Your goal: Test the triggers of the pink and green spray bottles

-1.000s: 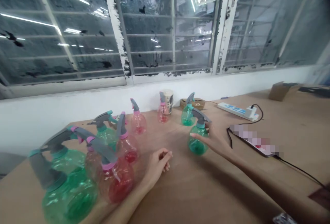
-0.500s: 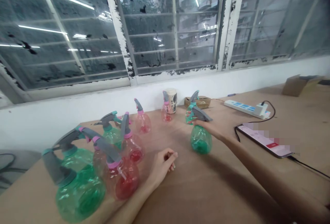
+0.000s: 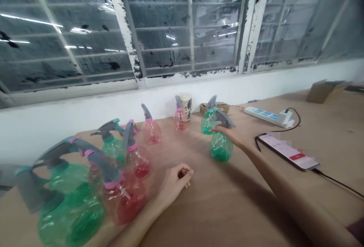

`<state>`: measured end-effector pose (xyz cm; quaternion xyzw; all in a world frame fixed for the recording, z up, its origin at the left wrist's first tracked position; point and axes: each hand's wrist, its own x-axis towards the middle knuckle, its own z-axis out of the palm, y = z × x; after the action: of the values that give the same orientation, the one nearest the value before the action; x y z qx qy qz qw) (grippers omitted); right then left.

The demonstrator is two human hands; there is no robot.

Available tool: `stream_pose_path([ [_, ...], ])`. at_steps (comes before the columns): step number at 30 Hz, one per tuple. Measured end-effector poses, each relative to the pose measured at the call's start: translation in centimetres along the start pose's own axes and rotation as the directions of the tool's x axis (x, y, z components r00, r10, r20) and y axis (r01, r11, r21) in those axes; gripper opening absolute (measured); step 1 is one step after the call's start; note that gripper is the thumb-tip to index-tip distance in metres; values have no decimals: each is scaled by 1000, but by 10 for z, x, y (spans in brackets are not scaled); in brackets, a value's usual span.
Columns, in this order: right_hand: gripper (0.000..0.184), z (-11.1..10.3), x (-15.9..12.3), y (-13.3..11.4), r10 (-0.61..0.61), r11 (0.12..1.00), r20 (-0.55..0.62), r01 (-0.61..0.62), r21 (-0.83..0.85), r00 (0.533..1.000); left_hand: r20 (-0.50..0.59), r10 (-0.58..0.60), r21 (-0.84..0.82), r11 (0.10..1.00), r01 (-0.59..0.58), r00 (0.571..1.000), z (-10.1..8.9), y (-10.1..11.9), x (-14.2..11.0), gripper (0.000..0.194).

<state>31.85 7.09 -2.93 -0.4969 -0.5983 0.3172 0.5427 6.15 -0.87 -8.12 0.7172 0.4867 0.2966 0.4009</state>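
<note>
My right hand (image 3: 227, 133) is closed round the neck of a green spray bottle (image 3: 221, 148), just under its grey trigger head. The bottle holds some green liquid and stands about upright; I cannot tell whether its base touches the table. Close behind it is another green spray bottle (image 3: 208, 121). Loosely curled, my left hand (image 3: 178, 178) rests by the table surface with the thumb over the fingers, and nothing shows in it. Left of that hand cluster several spray bottles, among them a pink spray bottle (image 3: 132, 203) and a large green spray bottle (image 3: 71, 220).
Two pink spray bottles, one at the back (image 3: 153, 131) and one (image 3: 180, 120) beside a paper cup (image 3: 187, 106), stand near the wall. A cardboard box (image 3: 227, 108), power strip (image 3: 264, 116) and cabled phone (image 3: 290, 152) lie on the right. Windows rise behind the wooden table (image 3: 204, 209).
The view has turned slightly, so the left cluster sits farther left. My right hand and its green bottle have shifted slightly, showing more of the bottle behind. The left hand stays curled.
</note>
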Motion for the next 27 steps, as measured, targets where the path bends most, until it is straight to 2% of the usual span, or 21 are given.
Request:
stream_pose_path([
  [5,22,-3,-7,-5,-22,1000,42,23,-15,999,13,42,71,997,-43,999,-1,1,0,24],
  [10,34,-3,-12,-6,-52,999,120,50,15,991,37,54,117,991,-58,998,-3,2,2,24],
  [14,35,-5,-16,-11,-58,998,138,60,-12,989,35,56,168,984,-61,998,-3,4,2,24],
  [19,42,-5,-18,-14,-96,993,156,84,77,983,35,56,197,978,-62,998,-3,6,0,23],
  [27,37,3,-18,-15,-112,988,212,86,131,971,43,63,195,978,-70,997,-2,10,-1,23],
])
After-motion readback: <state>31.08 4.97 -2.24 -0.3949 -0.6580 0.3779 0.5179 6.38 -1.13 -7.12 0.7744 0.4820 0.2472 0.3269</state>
